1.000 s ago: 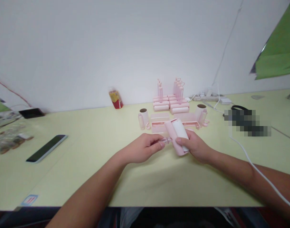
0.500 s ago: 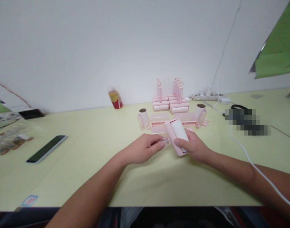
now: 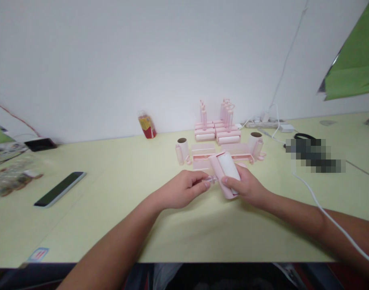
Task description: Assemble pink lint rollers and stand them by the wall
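A pink lint roller with a white paper roll (image 3: 227, 170) rests in my right hand (image 3: 246, 187), whose fingers wrap it from the right, thumb on the white roll. My left hand (image 3: 184, 188) is closed in a pinch on the roller's clear pink handle (image 3: 211, 179), which sticks out to the left. Both hands hover just above the pale yellow table (image 3: 118, 181), near its middle.
Behind the hands lie pink covers and two standing paper rolls (image 3: 182, 150) (image 3: 255, 145). Stacked finished rollers (image 3: 217, 128) stand by the wall with a red packet (image 3: 147, 125). A phone (image 3: 59, 188) lies left. A white cable (image 3: 320, 207) crosses my right forearm.
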Available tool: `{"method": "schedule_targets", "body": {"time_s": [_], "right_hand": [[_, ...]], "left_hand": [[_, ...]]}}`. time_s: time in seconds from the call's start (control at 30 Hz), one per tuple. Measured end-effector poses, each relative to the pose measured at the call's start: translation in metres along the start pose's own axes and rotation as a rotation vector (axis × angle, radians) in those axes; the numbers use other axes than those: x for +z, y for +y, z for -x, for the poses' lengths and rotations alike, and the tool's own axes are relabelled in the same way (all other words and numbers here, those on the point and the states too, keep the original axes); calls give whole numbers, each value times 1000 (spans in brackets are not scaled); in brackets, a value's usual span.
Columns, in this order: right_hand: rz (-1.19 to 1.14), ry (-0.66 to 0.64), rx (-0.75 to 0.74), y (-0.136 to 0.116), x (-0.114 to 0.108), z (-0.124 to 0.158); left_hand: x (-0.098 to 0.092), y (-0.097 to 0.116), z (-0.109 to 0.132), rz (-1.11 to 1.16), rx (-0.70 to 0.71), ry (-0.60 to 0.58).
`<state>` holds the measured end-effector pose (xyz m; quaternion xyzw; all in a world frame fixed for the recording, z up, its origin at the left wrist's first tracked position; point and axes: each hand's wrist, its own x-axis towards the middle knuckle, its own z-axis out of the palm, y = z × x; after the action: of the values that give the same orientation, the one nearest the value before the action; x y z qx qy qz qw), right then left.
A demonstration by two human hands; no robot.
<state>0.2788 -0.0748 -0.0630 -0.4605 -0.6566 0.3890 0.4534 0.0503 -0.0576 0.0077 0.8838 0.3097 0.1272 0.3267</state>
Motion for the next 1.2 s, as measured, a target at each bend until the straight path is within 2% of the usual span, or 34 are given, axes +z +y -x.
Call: {"method": "schedule_targets", "body": {"time_s": [0.2, 0.47, 0.63, 0.93, 1.1, 1.2], "right_hand": [[-9, -41, 8, 2, 6, 2], [-32, -24, 22, 3, 8, 3], [-38, -32, 51, 0, 6, 1], [-194, -29, 170, 0, 6, -1], [-262, -35, 243, -5, 6, 0], [-260, -27, 226, -7, 4, 0]], "left_hand": [[3, 1, -1, 8, 24, 30], [5, 0, -3, -34, 23, 43], [9, -2, -4, -145, 13, 87], [14, -4, -4, -382, -12, 147], [16, -5, -3, -439, 1, 189], [18, -4, -2, -467, 20, 222]]}}
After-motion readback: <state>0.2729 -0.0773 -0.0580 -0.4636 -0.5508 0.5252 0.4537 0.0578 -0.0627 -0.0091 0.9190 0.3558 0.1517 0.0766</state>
